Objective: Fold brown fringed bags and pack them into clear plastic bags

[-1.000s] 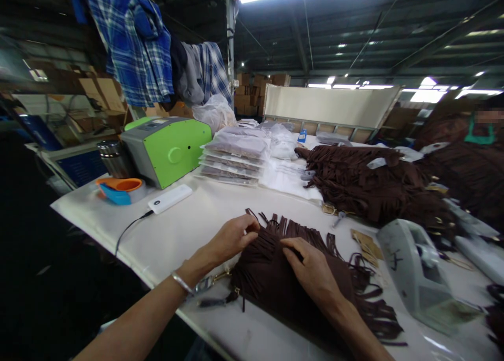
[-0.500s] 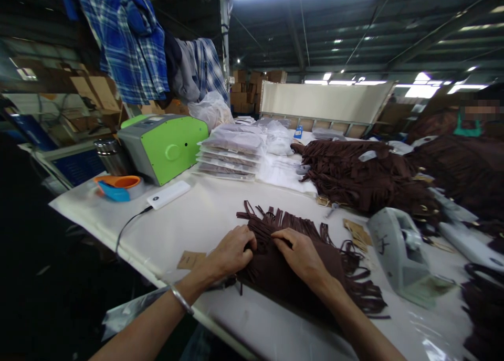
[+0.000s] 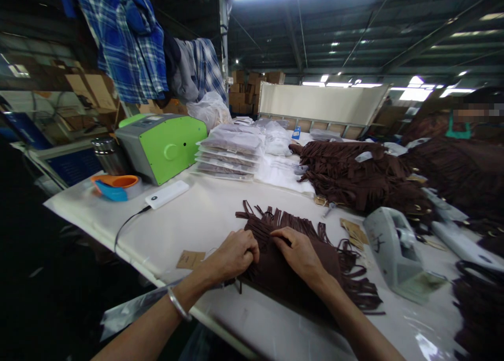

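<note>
**Brown fringed bag lying at a slant, both hands on it**

So the brown fringed bag [image 3: 311, 277] is lying flat on the white table [image 3: 212, 209], right by the near edge and in front of the person. Its long axis is running on a diagonal, from the far left down toward the near right. The fringe along the far side is pointing away from the person, while the strips at the right end are fanning out toward the right.

The left hand [image 3: 235, 252] is resting at the bag's left end, fingers curled in; can't tell if it's actually pinching a strip. The right hand [image 3: 297, 251] is bending over the middle, thumb and forefinger tips touching the bag close together, but I can't tell whether they're gripping any of it. A silver bracelet [image 3: 179, 304] is sitting on the left wrist.

Around the work, a cardboard tag [image 3: 191, 259] is lying just left of the left hand, and a grey tape dispenser [image 3: 394, 251] is standing off to the bag's right. A big pile of brown bags [image 3: 350, 180] is sprawling beyond it, with a stack of wrapped packets [image 3: 228, 154] sitting further left, next to a green machine [image 3: 169, 146].
</note>
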Available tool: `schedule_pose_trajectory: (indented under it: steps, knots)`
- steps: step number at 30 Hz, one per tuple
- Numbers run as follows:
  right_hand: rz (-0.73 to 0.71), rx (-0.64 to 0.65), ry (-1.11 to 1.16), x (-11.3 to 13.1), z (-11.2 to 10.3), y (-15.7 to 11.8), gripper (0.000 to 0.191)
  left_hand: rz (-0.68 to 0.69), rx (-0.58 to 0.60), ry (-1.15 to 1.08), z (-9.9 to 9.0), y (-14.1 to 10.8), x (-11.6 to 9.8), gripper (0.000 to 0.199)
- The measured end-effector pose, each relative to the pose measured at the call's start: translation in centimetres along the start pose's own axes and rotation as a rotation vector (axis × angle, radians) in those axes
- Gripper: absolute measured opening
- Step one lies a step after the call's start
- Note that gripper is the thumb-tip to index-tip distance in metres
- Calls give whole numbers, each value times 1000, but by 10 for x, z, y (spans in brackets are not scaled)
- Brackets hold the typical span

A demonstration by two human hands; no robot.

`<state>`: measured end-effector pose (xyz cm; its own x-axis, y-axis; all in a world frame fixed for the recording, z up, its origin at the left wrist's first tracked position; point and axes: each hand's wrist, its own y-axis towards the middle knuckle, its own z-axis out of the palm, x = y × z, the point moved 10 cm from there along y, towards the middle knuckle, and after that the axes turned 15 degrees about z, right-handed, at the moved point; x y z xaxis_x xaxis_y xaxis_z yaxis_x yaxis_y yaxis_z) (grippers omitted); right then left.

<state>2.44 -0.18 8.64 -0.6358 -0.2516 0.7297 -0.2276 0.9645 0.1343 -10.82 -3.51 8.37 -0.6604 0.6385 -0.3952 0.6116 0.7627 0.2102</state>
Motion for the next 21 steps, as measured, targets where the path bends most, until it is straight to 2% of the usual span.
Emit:
schedule_pose_trajectory:
  steps: [3,5,9,12,16,21]
  knots:
    - [-8,26,-88,7,5,-2,21,-98,-51,97,-10,-8,16,28]
    - [32,62,-231,11,13,-3,21,-143,-64,173,-10,-11,23,30]
    - [165,119,-451,16,30,1,27,-88,-61,175,-1,-13,20,32]
    - [203,147,-462,21,40,8,31,-8,-78,92,-5,-23,11,33]
    - [238,204,-421,21,44,15,30,96,11,39,-4,-40,0,34]
    - [258,314,-342,14,42,14,20,68,32,76,3,-39,-1,17]
